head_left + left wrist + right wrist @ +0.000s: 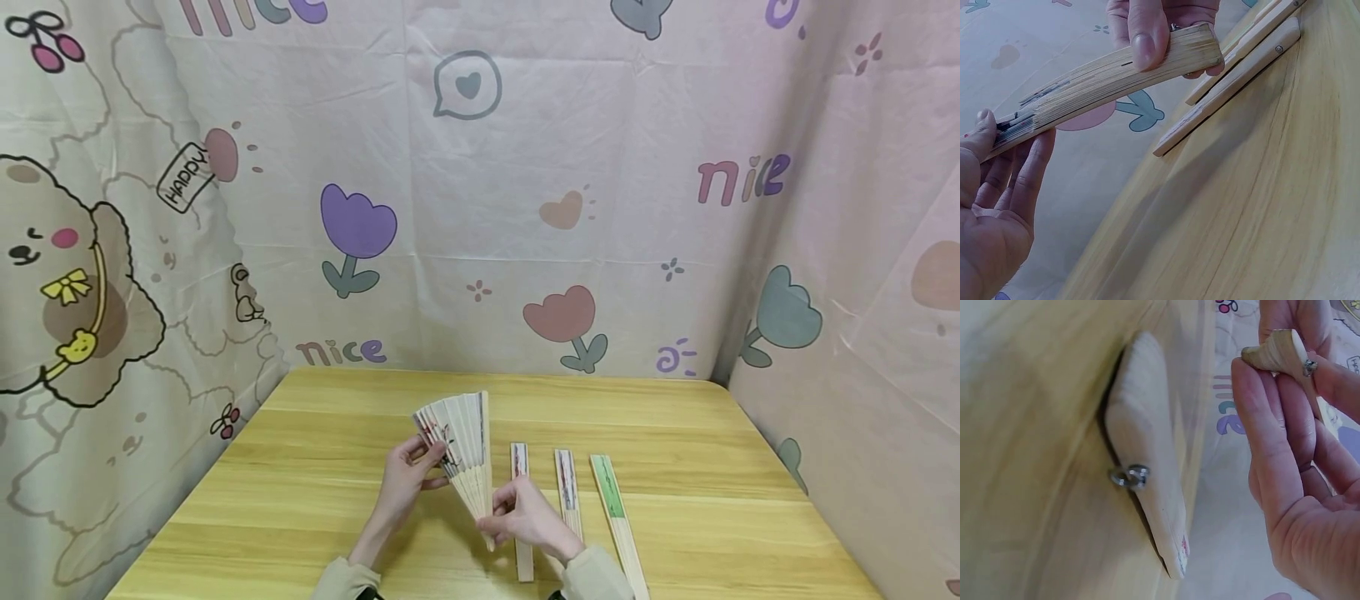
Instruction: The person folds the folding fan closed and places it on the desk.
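Note:
A folding fan (467, 442), partly spread, is held up over the table; its white leaf carries a dark and red floral print above pale wooden ribs. My left hand (408, 472) grips the fan's left edge between thumb and fingers. Near the pivot, my right hand (525, 515) pinches the narrow rib end. In the left wrist view the ribs (1116, 78) lie stacked close, the right thumb (1145, 47) pressing on top. The right wrist view shows the fan's end (1282, 350) with a small metal ring, held between the right thumb and fingers.
Three folded fans lie on the wooden table (300, 500) to the right: one with a red-patterned leaf (519, 454), another similar (566, 479), and a green one (611, 492). The right forearm partly covers the nearer two. A printed cloth (465, 208) hangs behind the table.

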The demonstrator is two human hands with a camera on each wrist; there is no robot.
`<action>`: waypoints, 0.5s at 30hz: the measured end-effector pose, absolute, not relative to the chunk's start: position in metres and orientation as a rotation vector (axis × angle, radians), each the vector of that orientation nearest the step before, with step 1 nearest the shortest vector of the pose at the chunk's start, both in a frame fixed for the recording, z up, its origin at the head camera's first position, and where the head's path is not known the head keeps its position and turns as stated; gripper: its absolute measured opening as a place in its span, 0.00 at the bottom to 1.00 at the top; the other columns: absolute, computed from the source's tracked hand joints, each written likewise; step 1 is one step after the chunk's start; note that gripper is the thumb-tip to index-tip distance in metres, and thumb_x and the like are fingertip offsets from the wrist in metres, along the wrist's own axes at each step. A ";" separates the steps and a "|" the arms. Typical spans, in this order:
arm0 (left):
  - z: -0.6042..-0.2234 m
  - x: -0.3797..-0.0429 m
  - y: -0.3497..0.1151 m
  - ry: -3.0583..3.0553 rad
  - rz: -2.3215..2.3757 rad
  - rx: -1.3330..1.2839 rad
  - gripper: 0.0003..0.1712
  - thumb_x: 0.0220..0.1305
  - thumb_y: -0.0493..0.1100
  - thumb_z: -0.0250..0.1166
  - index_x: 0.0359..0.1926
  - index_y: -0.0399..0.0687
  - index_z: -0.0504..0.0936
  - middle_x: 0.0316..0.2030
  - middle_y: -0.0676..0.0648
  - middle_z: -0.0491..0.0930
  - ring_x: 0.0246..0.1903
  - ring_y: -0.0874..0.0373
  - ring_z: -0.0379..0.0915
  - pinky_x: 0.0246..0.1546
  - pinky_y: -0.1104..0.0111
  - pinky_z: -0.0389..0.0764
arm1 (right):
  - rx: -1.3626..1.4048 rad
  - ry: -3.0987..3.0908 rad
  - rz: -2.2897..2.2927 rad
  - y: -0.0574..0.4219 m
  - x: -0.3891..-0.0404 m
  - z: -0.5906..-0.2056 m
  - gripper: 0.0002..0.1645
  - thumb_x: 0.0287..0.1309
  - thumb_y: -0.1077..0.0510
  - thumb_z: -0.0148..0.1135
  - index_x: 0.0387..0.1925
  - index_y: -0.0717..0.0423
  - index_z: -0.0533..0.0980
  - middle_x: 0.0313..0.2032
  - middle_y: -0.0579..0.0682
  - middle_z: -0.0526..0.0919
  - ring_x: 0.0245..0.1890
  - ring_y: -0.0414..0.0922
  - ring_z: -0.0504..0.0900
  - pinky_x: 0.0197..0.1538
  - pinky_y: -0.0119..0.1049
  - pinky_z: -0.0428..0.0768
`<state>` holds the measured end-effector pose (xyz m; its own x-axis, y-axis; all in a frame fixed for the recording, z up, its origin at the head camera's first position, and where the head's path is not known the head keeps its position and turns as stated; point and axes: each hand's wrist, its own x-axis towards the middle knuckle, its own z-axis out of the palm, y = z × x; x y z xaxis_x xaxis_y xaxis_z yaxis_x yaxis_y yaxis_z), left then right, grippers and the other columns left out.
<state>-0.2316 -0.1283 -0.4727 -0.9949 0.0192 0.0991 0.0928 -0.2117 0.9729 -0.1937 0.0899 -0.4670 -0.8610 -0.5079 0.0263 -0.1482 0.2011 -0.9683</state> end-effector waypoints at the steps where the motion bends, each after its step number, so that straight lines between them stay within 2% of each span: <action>1: -0.473 -0.232 -0.128 -1.941 -2.401 -0.149 0.22 0.70 0.35 0.62 0.58 0.22 0.73 0.41 0.46 0.87 0.34 0.60 0.85 0.34 0.64 0.94 | -0.634 2.191 -1.702 0.090 -0.194 -0.467 0.16 0.53 0.66 0.72 0.22 0.76 0.76 0.20 0.66 0.82 0.18 0.37 0.81 0.26 0.34 0.90; 6: -0.475 -0.232 -0.129 -1.938 -2.388 -0.182 0.22 0.71 0.37 0.62 0.58 0.23 0.73 0.39 0.52 0.87 0.34 0.60 0.85 0.34 0.63 0.94 | -0.694 2.237 -1.672 0.089 -0.196 -0.470 0.17 0.52 0.66 0.72 0.19 0.75 0.75 0.16 0.63 0.79 0.17 0.38 0.80 0.21 0.24 0.82; 15: -0.475 -0.234 -0.129 -1.986 -2.415 -0.136 0.22 0.70 0.37 0.63 0.59 0.25 0.74 0.38 0.52 0.87 0.35 0.60 0.83 0.34 0.63 0.94 | -0.751 2.295 -1.609 0.088 -0.197 -0.471 0.16 0.52 0.66 0.72 0.18 0.73 0.76 0.18 0.72 0.78 0.15 0.36 0.74 0.19 0.18 0.71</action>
